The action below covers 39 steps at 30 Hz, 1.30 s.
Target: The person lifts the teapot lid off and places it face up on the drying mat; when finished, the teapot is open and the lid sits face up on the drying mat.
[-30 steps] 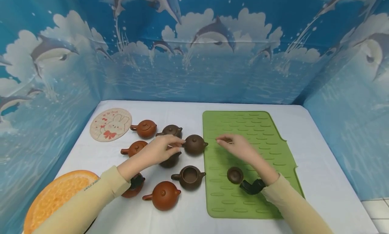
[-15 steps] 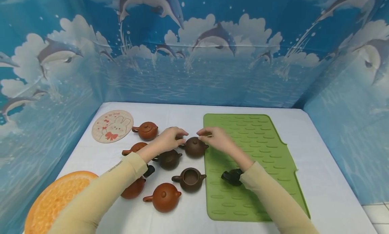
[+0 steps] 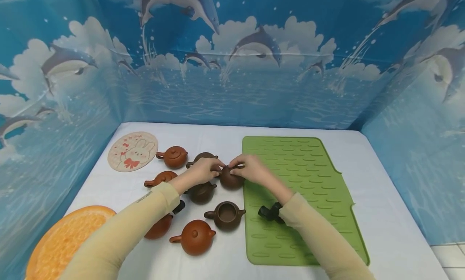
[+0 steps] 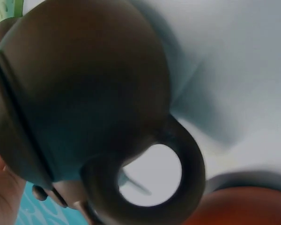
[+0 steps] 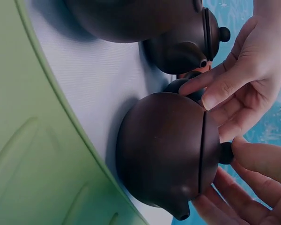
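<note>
A dark brown lidded teapot (image 3: pixel 231 182) stands at the left edge of the green mat (image 3: pixel 305 163). My right hand (image 3: pixel 254 169) pinches the round knob (image 5: pixel 226 153) of its lid (image 5: pixel 210 152), thumb on the near side, other fingers behind the lid. On the opposite side from the spout (image 5: pixel 179 209), my left hand (image 3: pixel 201 171) holds the pot at its handle, thumb and index finger close together; the handle is mostly hidden by them. Another dark teapot (image 4: pixel 89 89) fills the left wrist view, under my left wrist.
A lidless dark teapot (image 3: pixel 227 215) and a reddish-brown teapot (image 3: pixel 196 237) stand nearer me. More teapots, among them a reddish one (image 3: pixel 175 157), crowd the left. A rabbit coaster (image 3: pixel 133 151) and an orange round mat (image 3: pixel 69 239) lie further left. Dolphin curtains (image 3: pixel 232 82) surround the table.
My right hand has come leftward from over the green mat to the teapot's lid knob. My left hand has shifted slightly right and closed in at the handle side.
</note>
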Tool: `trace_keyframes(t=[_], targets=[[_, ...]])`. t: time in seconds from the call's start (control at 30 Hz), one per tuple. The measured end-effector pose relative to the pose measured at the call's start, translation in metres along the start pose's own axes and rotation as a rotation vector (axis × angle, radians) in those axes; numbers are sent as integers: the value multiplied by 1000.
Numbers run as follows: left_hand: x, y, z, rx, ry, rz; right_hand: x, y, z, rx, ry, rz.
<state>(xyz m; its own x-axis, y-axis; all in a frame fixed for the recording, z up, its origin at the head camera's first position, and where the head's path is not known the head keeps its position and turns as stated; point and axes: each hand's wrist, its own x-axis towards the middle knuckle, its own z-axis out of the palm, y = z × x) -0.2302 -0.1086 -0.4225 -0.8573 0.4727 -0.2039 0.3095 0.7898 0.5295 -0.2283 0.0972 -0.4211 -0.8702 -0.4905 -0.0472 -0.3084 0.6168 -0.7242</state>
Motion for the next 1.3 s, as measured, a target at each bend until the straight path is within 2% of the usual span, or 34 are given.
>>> trace_keyframes(t=[0.2, 0.47, 0.57, 0.63, 0.87, 1.1, 1.3], targets=[[0, -1, 2, 16, 50, 13, -1, 2, 2, -9, 11, 19], [3, 3, 4, 30, 82, -28, -1, 3, 2, -70, 19, -22], [4, 4, 4, 39, 82, -46, -1, 6, -1, -40, 11, -18], [4, 4, 4, 42, 77, -55, -1, 9, -5, 17, 0, -1], [4, 6, 3, 34, 60, -68, -12, 21, -29, 310, -18, 150], [4, 5, 4, 25, 59, -74, -31, 55, -44, 627, -68, 276], [5, 4, 4, 29, 65, -76, -43, 84, -46, 799, -80, 336]])
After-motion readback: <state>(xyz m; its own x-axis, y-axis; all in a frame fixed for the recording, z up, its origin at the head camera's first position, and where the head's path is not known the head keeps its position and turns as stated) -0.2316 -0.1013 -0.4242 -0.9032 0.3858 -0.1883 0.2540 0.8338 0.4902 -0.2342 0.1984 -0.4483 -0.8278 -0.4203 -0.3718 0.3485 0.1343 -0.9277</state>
